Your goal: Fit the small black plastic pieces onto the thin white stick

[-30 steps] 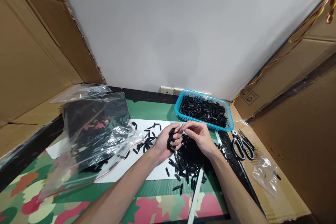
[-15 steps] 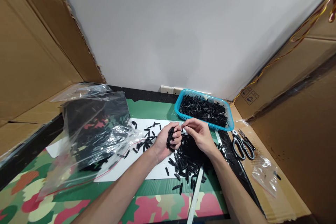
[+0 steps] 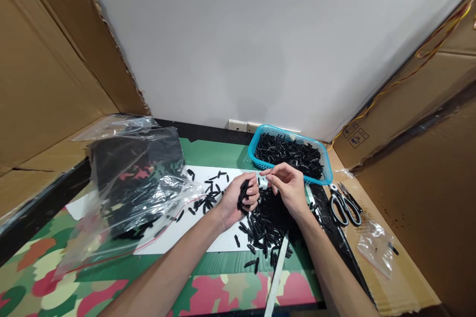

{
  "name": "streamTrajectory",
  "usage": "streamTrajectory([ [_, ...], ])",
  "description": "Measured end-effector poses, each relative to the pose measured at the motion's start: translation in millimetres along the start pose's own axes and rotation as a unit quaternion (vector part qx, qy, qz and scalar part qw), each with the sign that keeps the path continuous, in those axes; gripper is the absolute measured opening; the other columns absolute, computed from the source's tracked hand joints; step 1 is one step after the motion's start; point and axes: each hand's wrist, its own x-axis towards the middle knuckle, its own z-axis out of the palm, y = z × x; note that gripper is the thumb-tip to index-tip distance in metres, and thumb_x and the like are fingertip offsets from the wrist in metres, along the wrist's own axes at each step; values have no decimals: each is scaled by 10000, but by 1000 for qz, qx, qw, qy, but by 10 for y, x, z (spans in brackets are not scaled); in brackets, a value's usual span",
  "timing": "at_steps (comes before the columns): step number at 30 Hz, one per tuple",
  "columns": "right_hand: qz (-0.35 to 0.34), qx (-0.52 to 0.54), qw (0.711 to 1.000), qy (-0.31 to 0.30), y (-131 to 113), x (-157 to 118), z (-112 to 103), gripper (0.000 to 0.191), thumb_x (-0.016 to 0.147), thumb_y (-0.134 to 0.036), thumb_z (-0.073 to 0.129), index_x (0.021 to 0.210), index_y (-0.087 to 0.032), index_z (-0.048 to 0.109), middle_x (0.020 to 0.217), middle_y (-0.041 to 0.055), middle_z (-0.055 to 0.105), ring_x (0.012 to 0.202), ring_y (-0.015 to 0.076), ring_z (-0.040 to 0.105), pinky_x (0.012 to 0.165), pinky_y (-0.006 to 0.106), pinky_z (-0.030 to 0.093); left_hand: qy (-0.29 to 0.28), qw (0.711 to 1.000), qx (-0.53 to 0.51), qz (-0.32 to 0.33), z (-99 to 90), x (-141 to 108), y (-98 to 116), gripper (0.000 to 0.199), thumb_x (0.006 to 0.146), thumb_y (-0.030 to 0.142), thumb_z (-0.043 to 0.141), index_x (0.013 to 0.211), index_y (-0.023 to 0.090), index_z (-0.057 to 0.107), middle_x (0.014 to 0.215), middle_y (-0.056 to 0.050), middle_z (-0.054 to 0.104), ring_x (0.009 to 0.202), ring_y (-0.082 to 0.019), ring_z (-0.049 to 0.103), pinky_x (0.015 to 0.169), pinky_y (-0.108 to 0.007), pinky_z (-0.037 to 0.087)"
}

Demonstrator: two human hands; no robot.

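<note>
Slender, glossy black pieces [image 3: 243, 195] are bunched inside the curled left hand [image 3: 234, 201]; more lie heaped just below both hands. The right hand's [image 3: 288, 185] thumb and fingers bend close together, contents unclear, before a blue perforated plastic basket [image 3: 327, 171]. Its fingertips, earlier against the left hand, now stand slightly apart.

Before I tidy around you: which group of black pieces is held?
The bunch in the left hand. The heap near the right hand, pieces in the blue basket and strays on the white sheet lie loose.
</note>
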Motion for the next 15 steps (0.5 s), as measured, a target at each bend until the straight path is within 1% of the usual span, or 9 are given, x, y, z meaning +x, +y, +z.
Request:
streamTrajectory([
  [2, -19, -14, 1000, 10, 7, 1, -9, 282, 764, -385, 899, 766, -188, 697, 830, 38, 737, 606, 116, 575, 455, 214, 405, 0, 1000, 3, 1, 15, -12, 1, 324, 908, 321, 652, 711, 200, 425, 552, 90, 367, 370, -37, 270, 367, -183, 183],
  [3, -21, -15, 1000, 13, 12, 0, -13, 273, 754, -372, 908, 753, -186, 708, 793, 22, 706, 599, 105, 553, 455, 208, 397, 1, 1000, 4, 1, 22, -17, 1, 324, 908, 323, 651, 713, 200, 424, 553, 90, 367, 371, -38, 272, 367, -182, 182],
  [5, -13, -9, 1000, 15, 23, -4, -16, 274, 751, -370, 911, 754, -187, 708, 702, -16, 637, 536, 86, 502, 426, 203, 377, 4, 1000, 8, 2, 30, -25, 0, 324, 909, 328, 648, 714, 202, 422, 555, 89, 369, 373, -39, 273, 366, -183, 186],
  [7, 2, -1, 1000, 8, 31, -10, -11, 294, 763, -398, 901, 768, -191, 693, 653, -38, 608, 461, 76, 469, 387, 208, 376, 9, 1000, 13, 2, 34, -27, -5, 323, 908, 331, 649, 714, 203, 424, 551, 90, 368, 372, -40, 271, 364, -181, 191],
  [9, 19, 13, 1000, -6, 30, -14, 4, 326, 762, -429, 898, 771, -193, 673, 615, -42, 615, 426, 88, 495, 377, 219, 421, 12, 1000, 18, 1, 37, -23, -10, 326, 906, 336, 650, 709, 203, 427, 543, 90, 367, 370, -41, 266, 360, -178, 199],
  [12, 52, 53, 997, -24, 13, -6, 30, 369, 741, -452, 912, 768, -196, 648, 585, -32, 654, 437, 120, 580, 408, 239, 512, 8, 1000, 22, -2, 50, -10, -13, 335, 905, 346, 651, 697, 203, 430, 528, 88, 373, 362, -43, 258, 351, -177, 219],
  [15, 72, 64, 995, -29, 7, 19, 44, 410, 726, -507, 909, 783, -200, 643, 599, -24, 684, 443, 139, 620, 415, 259, 558, 21, 999, 39, 3, 68, 8, -12, 335, 896, 352, 664, 695, 199, 444, 522, 86, 381, 352, -40, 253, 341, -168, 219],
])
